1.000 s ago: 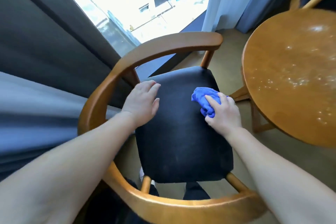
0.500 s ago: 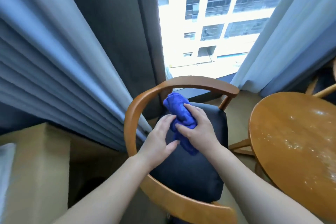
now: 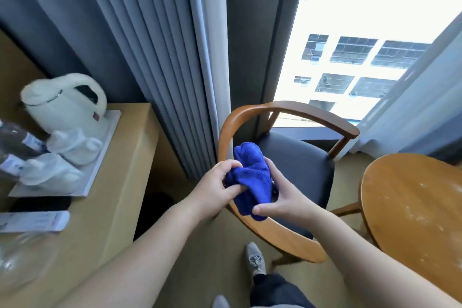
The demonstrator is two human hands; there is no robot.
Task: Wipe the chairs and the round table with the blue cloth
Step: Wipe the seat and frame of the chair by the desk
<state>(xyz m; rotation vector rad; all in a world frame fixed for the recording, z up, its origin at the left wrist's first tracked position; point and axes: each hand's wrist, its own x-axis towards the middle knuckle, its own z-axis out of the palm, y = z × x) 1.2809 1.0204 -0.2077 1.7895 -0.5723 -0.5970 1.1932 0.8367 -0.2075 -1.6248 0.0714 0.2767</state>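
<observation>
The bunched blue cloth is held up in the air in front of the chair, above its curved wooden rail. My left hand grips its left side with curled fingers. My right hand holds its right and lower part, thumb pinching the bottom edge. The wooden chair with a black seat pad stands by the window. The round wooden table, with pale smears on its top, is at the right.
A light wood desk at the left carries a tray with a white kettle, white cups and bottles. Grey curtains hang behind the chair. My shoe is on the floor below the chair.
My right hand lifted the cloth off the seat and my left hand joined it on the cloth. The view rose and swung left, bringing the desk into sight.
</observation>
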